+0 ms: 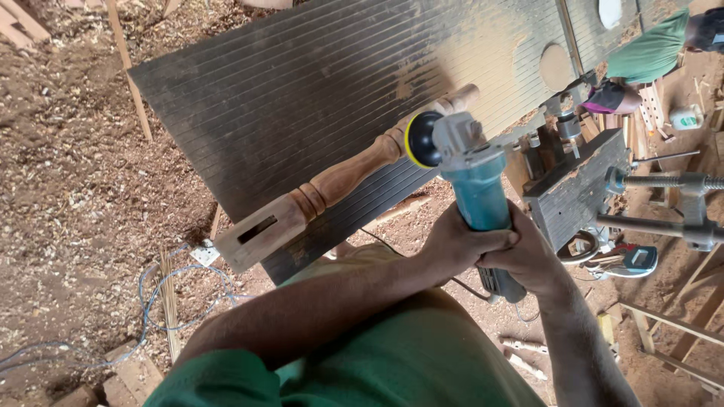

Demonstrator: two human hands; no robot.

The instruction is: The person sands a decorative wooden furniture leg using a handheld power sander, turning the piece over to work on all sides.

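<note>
Both of my hands grip the blue body of an angle grinder (473, 177). My left hand (452, 245) wraps it from the left and my right hand (528, 260) from the right. Its black sanding disc with a yellow rim (421, 140) presses against a turned wooden leg (347, 175). That leg runs diagonally, with a square mortised end at the lower left, and lies over a dark grooved board (302, 90) dusted with sawdust.
A grey block and metal clamp (581, 188) stand right of the grinder. Wood shavings and a blue cable (162, 301) cover the floor at left. Another person in green (648, 53) is at the top right. Wooden frames lie at the lower right.
</note>
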